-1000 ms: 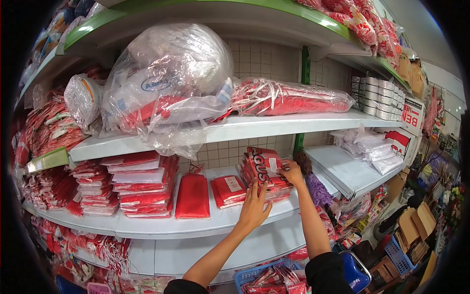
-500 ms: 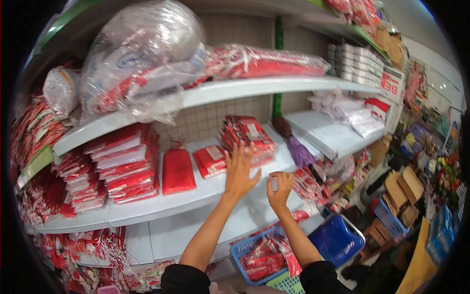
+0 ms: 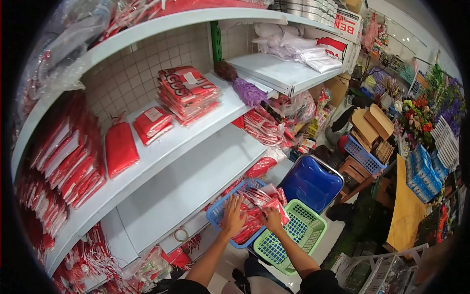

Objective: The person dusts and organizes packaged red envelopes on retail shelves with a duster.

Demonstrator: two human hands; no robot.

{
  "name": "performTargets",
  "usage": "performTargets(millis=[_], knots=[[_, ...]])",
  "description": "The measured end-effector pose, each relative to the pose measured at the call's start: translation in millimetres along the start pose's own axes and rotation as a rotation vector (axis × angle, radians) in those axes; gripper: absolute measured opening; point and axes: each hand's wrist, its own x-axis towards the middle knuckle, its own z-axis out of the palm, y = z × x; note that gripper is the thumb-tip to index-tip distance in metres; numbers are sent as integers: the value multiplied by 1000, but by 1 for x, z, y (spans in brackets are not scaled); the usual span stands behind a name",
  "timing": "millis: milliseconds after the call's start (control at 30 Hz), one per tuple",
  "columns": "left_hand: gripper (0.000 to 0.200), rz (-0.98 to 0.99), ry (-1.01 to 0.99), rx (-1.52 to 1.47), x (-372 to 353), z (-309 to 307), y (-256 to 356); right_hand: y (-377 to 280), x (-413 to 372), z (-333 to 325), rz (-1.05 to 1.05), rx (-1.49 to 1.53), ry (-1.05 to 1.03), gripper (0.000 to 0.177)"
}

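Note:
A blue plastic basket (image 3: pixel 213 214) holds red and white plastic-wrapped packets (image 3: pixel 250 215). My left hand (image 3: pixel 233 218) lies over the basket's left part, fingers spread and resting on the packets. At the basket's right side my right hand (image 3: pixel 273 220) has its fingers curled on a red packet. A green basket (image 3: pixel 313 245) stands against the blue one, beneath my right forearm. On the shelf above are a stack of red printed packets (image 3: pixel 188 93), a small red pile (image 3: pixel 152 125) and a single red packet (image 3: pixel 121 149).
White shelves (image 3: pixel 196 164) run along the left, with stacked red packets (image 3: pixel 73 152). Behind the baskets is a blue chair (image 3: pixel 311 183). Another blue basket (image 3: pixel 364 156) with cardboard stands at the right, near a yellow board (image 3: pixel 404 210).
Both hands have moved down from the shelf edge to the packets in the blue basket. The view has shifted down and to the right, showing more of the green basket.

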Motion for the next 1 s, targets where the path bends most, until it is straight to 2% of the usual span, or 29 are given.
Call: performTargets(millis=[133, 267, 367, 467, 500, 600, 633, 733, 833, 933, 1000], knots=[[76, -145, -174, -80, -54, 58, -39, 25, -47, 30, 67, -111, -264, 52], [79, -234, -293, -22, -96, 106, -66, 46, -78, 69, 28, -163, -368, 63], [82, -261, -365, -7, -100, 127, -72, 49, -90, 81, 1, -180, -385, 66], [83, -279, -385, 28, -87, 144, -77, 54, -81, 88, -63, -223, -298, 67], [83, -283, -384, 49, -80, 148, -78, 55, -74, 89, -78, -163, -228, 72], [79, -270, -305, 22, -56, 165, -92, 35, -37, 58, -44, -183, -284, 79], [71, -329, -348, 49, -48, 168, -94, 40, -29, 62, -43, -157, -250, 84], [64, -412, -283, -86, -38, 189, -117, 42, -3, 63, -3, -117, -249, 85], [61, -531, -266, -205, -35, 200, -135, 59, 9, 84, 24, -125, -376, 84], [61, -637, -303, -472, -31, 194, -145, 59, 15, 94, 56, -150, -430, 80], [61, -654, -351, -434, -36, 201, -161, 59, 15, 96, 80, -153, -448, 79]])
